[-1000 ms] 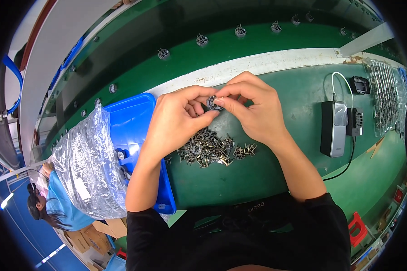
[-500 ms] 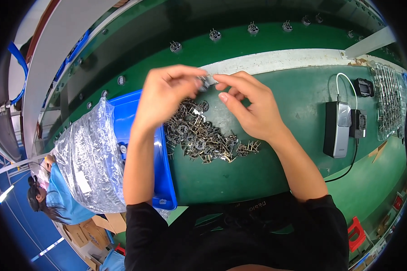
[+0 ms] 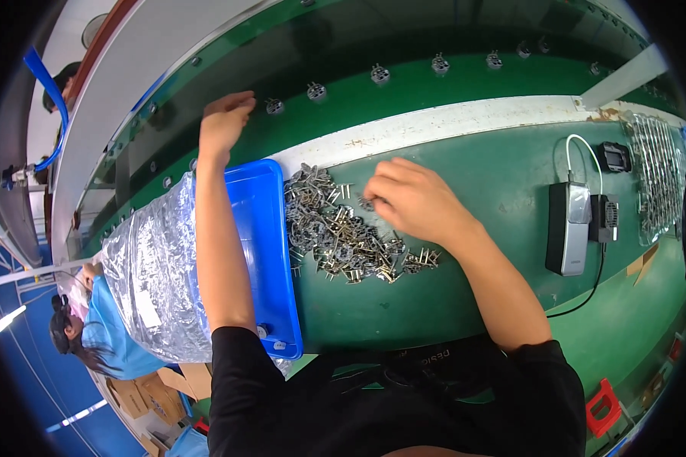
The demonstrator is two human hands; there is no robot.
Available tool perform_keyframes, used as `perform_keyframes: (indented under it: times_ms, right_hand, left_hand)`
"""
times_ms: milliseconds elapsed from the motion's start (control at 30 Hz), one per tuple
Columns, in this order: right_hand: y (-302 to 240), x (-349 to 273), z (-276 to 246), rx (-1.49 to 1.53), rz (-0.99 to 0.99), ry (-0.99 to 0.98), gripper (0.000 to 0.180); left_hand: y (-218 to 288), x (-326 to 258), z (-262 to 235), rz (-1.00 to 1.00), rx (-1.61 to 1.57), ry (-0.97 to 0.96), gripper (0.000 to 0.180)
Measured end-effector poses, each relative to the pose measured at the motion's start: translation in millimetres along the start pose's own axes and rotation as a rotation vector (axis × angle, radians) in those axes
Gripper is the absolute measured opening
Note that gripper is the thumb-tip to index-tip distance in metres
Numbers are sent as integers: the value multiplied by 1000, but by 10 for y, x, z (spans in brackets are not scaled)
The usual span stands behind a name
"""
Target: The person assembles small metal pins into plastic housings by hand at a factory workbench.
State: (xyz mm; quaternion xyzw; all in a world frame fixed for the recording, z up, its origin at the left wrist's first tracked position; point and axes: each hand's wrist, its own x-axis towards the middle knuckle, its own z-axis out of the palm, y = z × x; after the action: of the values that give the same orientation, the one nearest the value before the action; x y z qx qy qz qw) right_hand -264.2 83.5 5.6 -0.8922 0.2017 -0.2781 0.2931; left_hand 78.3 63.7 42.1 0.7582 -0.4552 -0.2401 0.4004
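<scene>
My left hand is stretched over the green conveyor belt, its fingers extended and nothing visible in them. Just right of its fingertips, a round grey pronged part stands on the belt. Over the green table my right hand has its fingers curled down and pinched at a small dark pronged part, mostly hidden by the fingertips. That hand is at the right edge of a heap of dark pronged parts with brass-coloured pins.
A blue bin with a clear plastic bag stands left of the heap. More round parts sit spaced along the belt. To the right are a grey-black device with a cable and a clear tray. Another person sits at far left.
My hands have parted: the left moved up and left over the belt, the right down to the heap's edge. A round part now stands on the belt beside my left fingers.
</scene>
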Motion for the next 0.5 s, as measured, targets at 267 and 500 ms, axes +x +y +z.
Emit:
perform_keyframes:
  times_ms: [267,500]
  right_hand:
    - [15,17,-116,-213,-29,61,7]
    - [7,21,-77,22,173,122,11]
  left_hand:
    - [-272,-151,-470,-49,502,-104,40]
    - [-56,-303,-180,-141,298,-77,31]
